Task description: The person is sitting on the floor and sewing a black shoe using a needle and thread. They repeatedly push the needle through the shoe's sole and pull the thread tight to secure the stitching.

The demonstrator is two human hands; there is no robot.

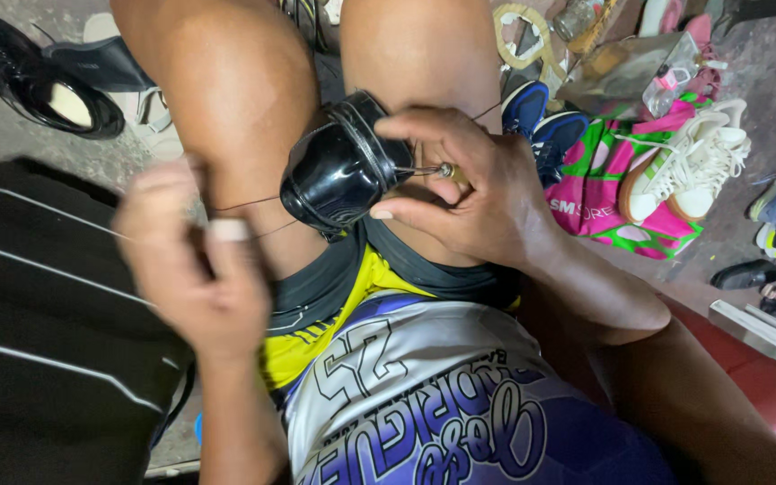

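— Glossy black leather shoe (339, 166): where is it held?
— Between the knees, gripped by the right hand (469, 193) at three o'clock, which also pinches a metal awl (433, 170).
— And the left hand (195, 260)?
— At eight o'clock, closed on dark thread (244, 204).

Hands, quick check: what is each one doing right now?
Left hand: closed, pulling a thin thread taut; blurred.
Right hand: closed on a metal awl at the black shoe between the knees.

Concrete floor (11, 135): black shoe (33, 76), white sneakers (689, 162) on pink-green bag (604, 193)
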